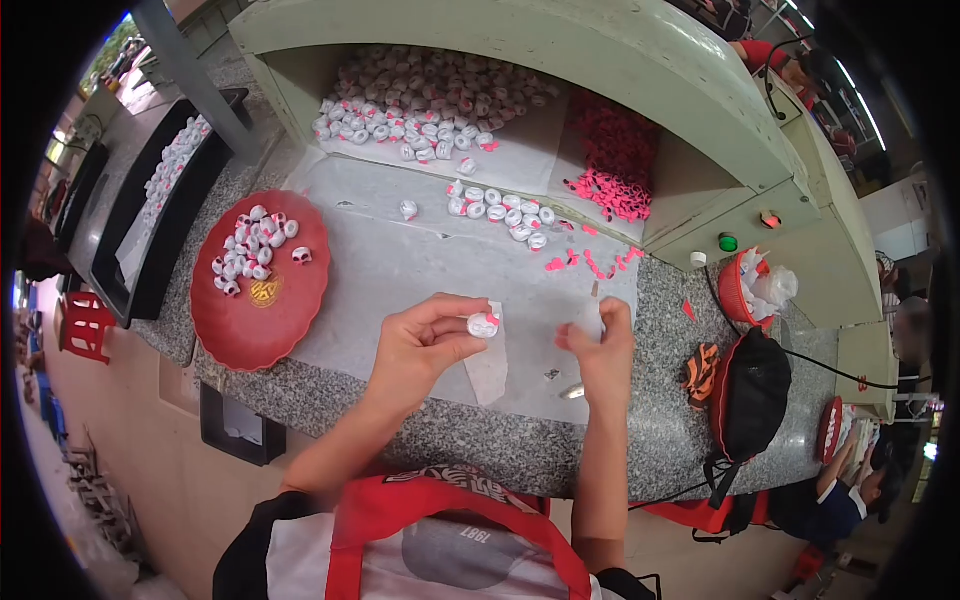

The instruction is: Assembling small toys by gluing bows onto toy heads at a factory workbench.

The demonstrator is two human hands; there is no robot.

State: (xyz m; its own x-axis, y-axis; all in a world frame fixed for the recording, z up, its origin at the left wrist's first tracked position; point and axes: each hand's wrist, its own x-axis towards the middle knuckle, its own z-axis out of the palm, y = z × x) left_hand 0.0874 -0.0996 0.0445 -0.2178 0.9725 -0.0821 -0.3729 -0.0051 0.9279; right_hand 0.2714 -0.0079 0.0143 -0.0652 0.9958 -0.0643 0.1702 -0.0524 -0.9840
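Balls [254, 243] on the plate [240, 325] look done; loose balls [513, 217] right of it apparently wait; left hand [425, 345] pinches one ball [482, 326]; right hand [606, 362]: cannot tell

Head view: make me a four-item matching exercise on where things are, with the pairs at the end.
1. Red plate
2. Large pink heap
3. Single white-and-pink piece
4. Black bag

A. Inside the shelf
B. To the right of the right hand
C. To the left of the left hand
D. Held in the left hand

Pairs: 1-C, 2-A, 3-D, 4-B
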